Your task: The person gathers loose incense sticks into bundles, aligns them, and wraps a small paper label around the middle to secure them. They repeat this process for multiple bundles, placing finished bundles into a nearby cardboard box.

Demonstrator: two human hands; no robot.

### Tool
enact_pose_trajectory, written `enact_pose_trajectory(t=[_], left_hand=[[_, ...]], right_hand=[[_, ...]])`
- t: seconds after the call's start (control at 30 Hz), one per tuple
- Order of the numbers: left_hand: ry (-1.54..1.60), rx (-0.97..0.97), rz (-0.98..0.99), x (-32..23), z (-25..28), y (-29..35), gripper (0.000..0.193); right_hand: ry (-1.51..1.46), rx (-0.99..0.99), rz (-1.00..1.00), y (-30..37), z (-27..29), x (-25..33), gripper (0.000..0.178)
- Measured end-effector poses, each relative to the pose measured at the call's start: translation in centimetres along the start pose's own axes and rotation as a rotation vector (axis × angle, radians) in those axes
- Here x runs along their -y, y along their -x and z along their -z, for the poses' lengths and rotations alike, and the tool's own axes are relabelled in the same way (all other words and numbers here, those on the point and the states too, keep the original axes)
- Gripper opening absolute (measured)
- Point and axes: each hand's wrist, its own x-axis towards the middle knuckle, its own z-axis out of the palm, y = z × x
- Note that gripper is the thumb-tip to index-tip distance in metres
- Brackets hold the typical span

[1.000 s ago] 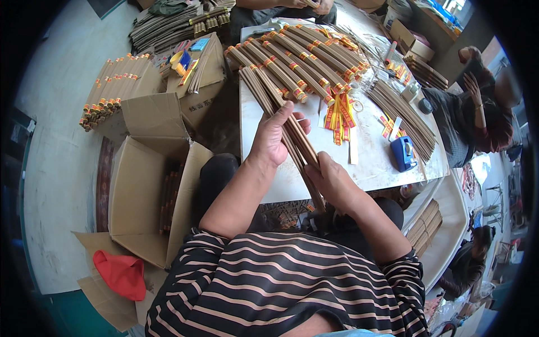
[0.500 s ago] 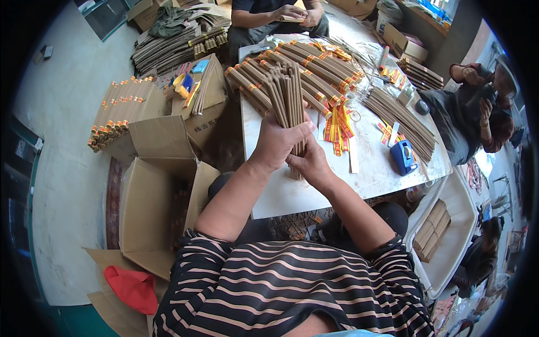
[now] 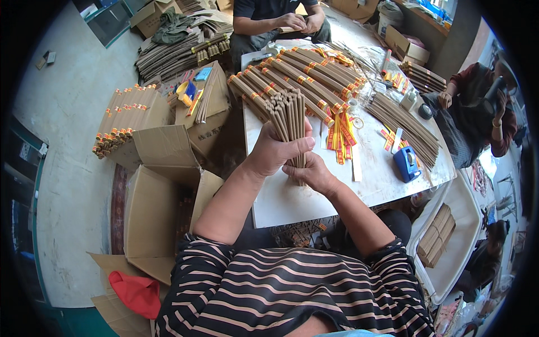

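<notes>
The brown sticks (image 3: 288, 115), earlier slanted across the near edge of the worktop (image 3: 281, 205), had swung into a roughly upright bundle over it, where left grip (image 3: 275, 150) and right grip (image 3: 312, 173) had drawn together.

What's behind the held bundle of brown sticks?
Behind the held bundle of brown sticks, red-and-yellow-banded stick bundles lie on the white table, showing on both sides of it. Whatever is directly behind the sticks is covered and cannot be seen.

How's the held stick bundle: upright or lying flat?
Roughly upright: the stick bundle shows its ends on top, left hand and right hand around it.
</notes>
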Motion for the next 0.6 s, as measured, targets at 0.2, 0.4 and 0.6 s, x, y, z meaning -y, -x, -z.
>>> enact_pose_trajectory(t=[0.2,0.4,0.6], left_hand=[[-0.046,-0.136,-0.041,-0.2,-0.2,-0.5,0.011],[0.588,-0.104,0.081,-1.2,2.3,0.7,0.014],[0.379,-0.548,0.170,1.6,2.2,2.4,0.013]], right_hand=[[0.016,0.015,-0.023,-0.6,0.1,-0.8,0.026],[-0.223,0.314,-0.177,3.6,-1.8,3.6,0.022],[0.260,-0.050,-0.190,6.3,-3.9,2.5,0.022]])
